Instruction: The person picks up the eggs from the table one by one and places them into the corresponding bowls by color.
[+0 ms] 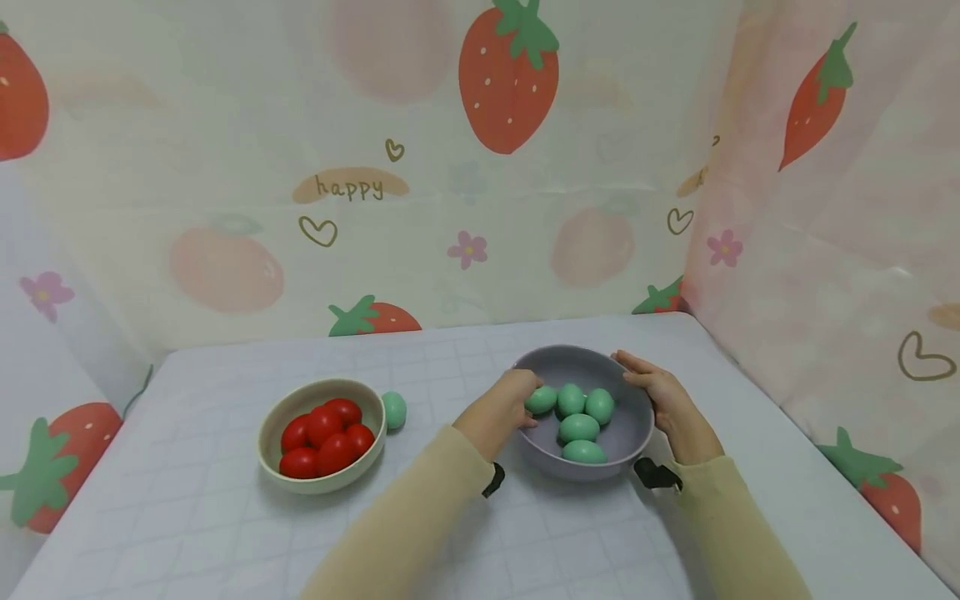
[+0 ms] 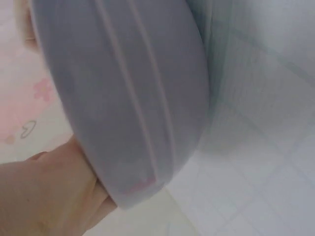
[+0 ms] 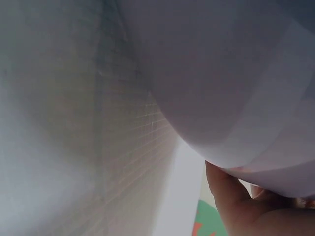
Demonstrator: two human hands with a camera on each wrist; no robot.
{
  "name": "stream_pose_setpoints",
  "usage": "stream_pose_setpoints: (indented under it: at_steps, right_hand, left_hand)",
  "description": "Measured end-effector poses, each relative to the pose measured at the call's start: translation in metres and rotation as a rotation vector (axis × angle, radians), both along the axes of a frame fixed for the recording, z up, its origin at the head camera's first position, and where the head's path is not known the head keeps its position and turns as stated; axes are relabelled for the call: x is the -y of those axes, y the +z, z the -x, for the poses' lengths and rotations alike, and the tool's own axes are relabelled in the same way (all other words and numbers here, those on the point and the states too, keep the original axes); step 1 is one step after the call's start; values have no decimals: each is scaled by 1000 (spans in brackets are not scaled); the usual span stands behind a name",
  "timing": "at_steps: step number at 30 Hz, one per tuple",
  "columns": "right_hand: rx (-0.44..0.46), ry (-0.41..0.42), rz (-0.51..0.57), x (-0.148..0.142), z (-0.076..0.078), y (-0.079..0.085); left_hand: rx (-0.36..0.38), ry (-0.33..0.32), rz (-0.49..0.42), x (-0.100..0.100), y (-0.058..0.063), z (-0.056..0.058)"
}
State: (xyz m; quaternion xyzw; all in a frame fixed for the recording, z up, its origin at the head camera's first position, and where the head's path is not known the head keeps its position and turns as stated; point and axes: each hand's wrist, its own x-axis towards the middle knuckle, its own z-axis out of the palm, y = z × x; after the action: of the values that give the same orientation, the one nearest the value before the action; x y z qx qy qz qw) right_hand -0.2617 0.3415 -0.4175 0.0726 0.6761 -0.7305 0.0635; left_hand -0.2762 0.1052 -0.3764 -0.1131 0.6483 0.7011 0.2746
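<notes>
A purple-grey bowl (image 1: 551, 467) holding several green eggs (image 1: 579, 427) stands on the right of the table. My left hand (image 1: 501, 408) reaches over its left rim, finger and thumb on either side of one green egg (image 1: 542, 400). In the left wrist view the left hand (image 2: 54, 189) passes behind the bowl wall (image 2: 128, 98), so its fingertips are hidden. My right hand (image 1: 671, 408) grips the bowl at its right rim. Fingers (image 3: 226, 196) touch the outer wall in the right wrist view.
To the left stands a cream bowl (image 1: 315, 487) with several red eggs (image 1: 325, 426). Against its right side lies another green egg (image 1: 394, 410). A white grid-patterned cloth (image 1: 180, 433) covers the table, and a strawberry-print curtain (image 1: 480, 200) rises behind and to the right.
</notes>
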Motion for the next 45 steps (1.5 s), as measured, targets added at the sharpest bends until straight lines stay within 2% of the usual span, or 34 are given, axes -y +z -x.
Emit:
stream_pose_setpoints:
  at_steps: [2,5,8,12,17,20,24,31,33,37,41,45]
  right_hand:
    - [4,-5,7,1,0,-1]
    - [8,-7,14,2,0,-2]
    - [8,-6,16,3,0,-3]
    - [11,-9,8,4,0,-2]
    - [5,-2,1,4,-1,1]
    - [-3,-5,3,3,0,2]
    - [-10,-12,5,1,0,1]
    - [7,-10,20,2,-2,3]
    - [13,-8,21,2,-2,4]
    - [16,-10,17,1,-1,2]
    - [8,-1,10,-1,-1,0]
    - [4,9,18,-2,0,-1]
  left_hand:
    - [12,-6,-53,9,10,-10]
    - [23,-11,-112,17,10,-13]
    - [-4,-24,-154,23,6,-16]
    - [-113,-18,-154,32,0,-22]
    - [-275,48,-110,46,-3,-33]
    - [-354,71,-78,57,-6,-35]
    - [-433,113,34,72,-14,-35]
    - [-602,187,366,100,-32,-34]
    - [-628,198,456,108,-35,-34]
    - [-610,213,565,120,-40,-34]
    - [-571,224,628,126,-45,-35]
    - [-561,202,673,128,-48,-34]
